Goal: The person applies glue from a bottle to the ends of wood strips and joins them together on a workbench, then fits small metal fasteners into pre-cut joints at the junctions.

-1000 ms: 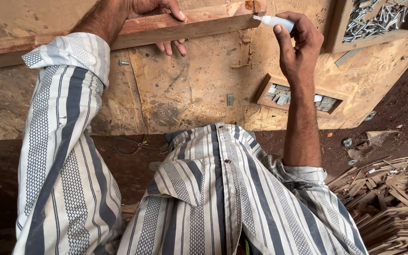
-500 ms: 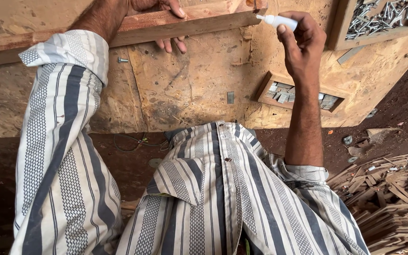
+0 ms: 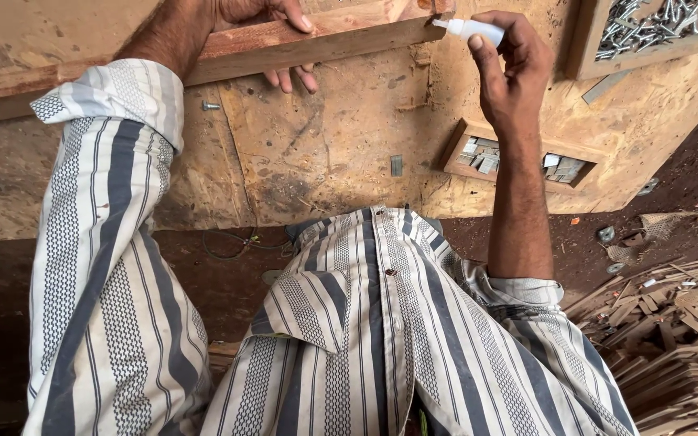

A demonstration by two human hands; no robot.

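The right hand (image 3: pixel 515 69) pinches a small white squeeze bottle (image 3: pixel 472 29) between thumb and curled fingers, the nozzle pointing at the end of the reddish wooden bar (image 3: pixel 325 36) and almost touching it. The left hand (image 3: pixel 272 32) is wrapped over that bar, fingers closed down its near side, pressing it onto the worn plywood bench (image 3: pixel 325 153). Just beyond the bar's end, behind the bottle, sits a wooden tray of loose screws (image 3: pixel 648 28). Nearer than the bar's end, under the right wrist, a smaller wooden tray of flat metal pieces (image 3: pixel 519 157) is partly hidden by the forearm. A single bolt (image 3: pixel 210 105) lies on the bench just below the bar, beside the striped left sleeve (image 3: pixel 98 242). Well away from the bar, off the bench, thin wood strips (image 3: pixel 672 339) are heaped on the dirt floor
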